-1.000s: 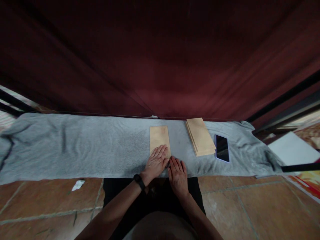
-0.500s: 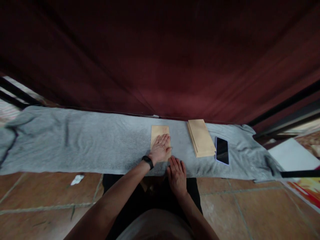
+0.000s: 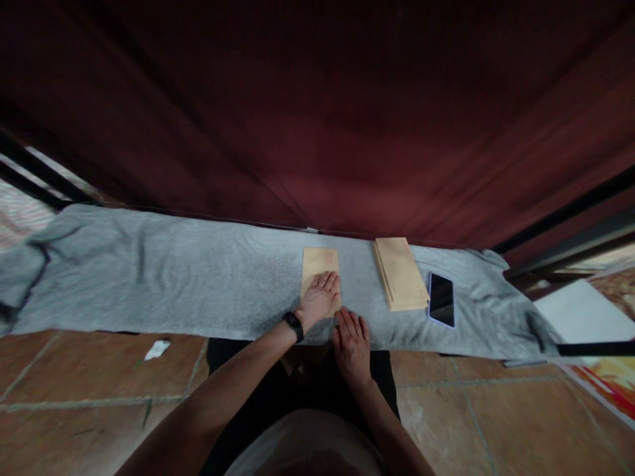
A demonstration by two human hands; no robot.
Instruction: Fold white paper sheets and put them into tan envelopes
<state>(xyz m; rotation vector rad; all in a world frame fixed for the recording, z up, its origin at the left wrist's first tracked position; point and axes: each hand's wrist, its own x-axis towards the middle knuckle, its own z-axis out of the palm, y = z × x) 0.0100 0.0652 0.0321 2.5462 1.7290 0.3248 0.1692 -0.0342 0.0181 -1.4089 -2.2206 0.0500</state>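
Observation:
A brown paper envelope [image 3: 313, 259] with small red print near its top right corner lies flat on a grey cloth [image 3: 208, 277]. My left hand [image 3: 320, 296], with a dark band on the wrist, rests flat across the envelope's lower half and covers part of it. Its fingers are stretched out. My right hand [image 3: 352, 340] lies at the front edge of the cloth, fingertips by the envelope's lower right corner. Those fingers are extended and hold nothing. To the right sits a stack of similar brown envelopes [image 3: 401, 272], slightly fanned.
A phone [image 3: 441, 299] with a light purple edge lies right of the stack. Behind the cloth rises a dark red panel [image 3: 322, 165]. Black bars [image 3: 570, 225] stand at the right side. A scrap of white paper [image 3: 157, 350] is on the tiled floor [image 3: 99, 370].
My left hand has slid slightly down the envelope toward me, so more of its red print shows. The right hand has barely moved. The view has shifted a little.

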